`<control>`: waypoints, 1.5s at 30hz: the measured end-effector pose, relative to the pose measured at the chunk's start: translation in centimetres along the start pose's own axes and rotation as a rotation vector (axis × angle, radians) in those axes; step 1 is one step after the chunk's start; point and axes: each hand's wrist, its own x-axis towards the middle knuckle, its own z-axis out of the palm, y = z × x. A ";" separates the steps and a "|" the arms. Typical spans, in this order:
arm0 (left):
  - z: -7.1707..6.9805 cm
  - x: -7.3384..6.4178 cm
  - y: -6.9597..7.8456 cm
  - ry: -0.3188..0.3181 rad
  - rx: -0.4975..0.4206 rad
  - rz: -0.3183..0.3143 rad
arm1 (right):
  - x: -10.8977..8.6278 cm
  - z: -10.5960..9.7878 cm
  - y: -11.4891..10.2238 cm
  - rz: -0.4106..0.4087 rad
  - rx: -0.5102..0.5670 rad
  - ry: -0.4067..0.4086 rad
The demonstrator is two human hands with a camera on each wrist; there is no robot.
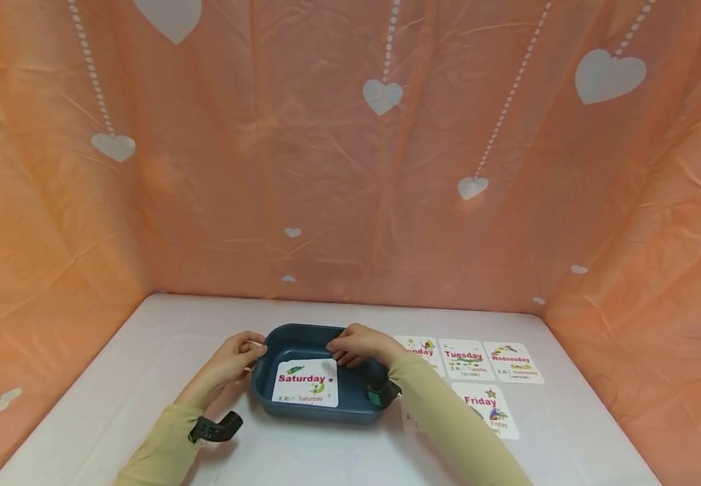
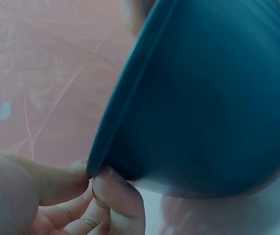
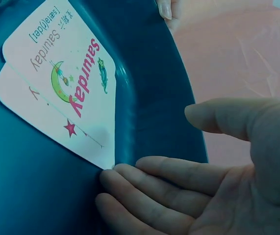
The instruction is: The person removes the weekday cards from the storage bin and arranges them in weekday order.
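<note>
A dark blue rectangular basin [image 1: 320, 414] with rounded corners stands on the table. My left hand [image 1: 225, 368] pinches its left rim between thumb and fingers, as the left wrist view confirms on the basin wall [image 2: 203, 98]. In the basin lies a white "Saturday" card [image 1: 306, 390], with another card's edge showing beneath it. My right hand [image 1: 365, 344] reaches over the far right rim. In the right wrist view its fingers [image 3: 164, 178] extend down inside, their tips at a corner of the Saturday card [image 3: 61, 73], thumb apart from them.
Right of the basin, day cards lie in rows on the white table [image 1: 186, 331]: Monday, partly covered, Tuesday [image 1: 464, 359], Wednesday [image 1: 513, 362] and Friday [image 1: 490, 412]. My right forearm hides another card beside Friday. An orange curtain with white hearts [image 1: 382, 96] surrounds the table.
</note>
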 end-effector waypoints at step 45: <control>0.0 0.1 -0.2 0.001 -0.014 -0.019 | 1.1 0.8 -0.4 0.002 0.094 -0.106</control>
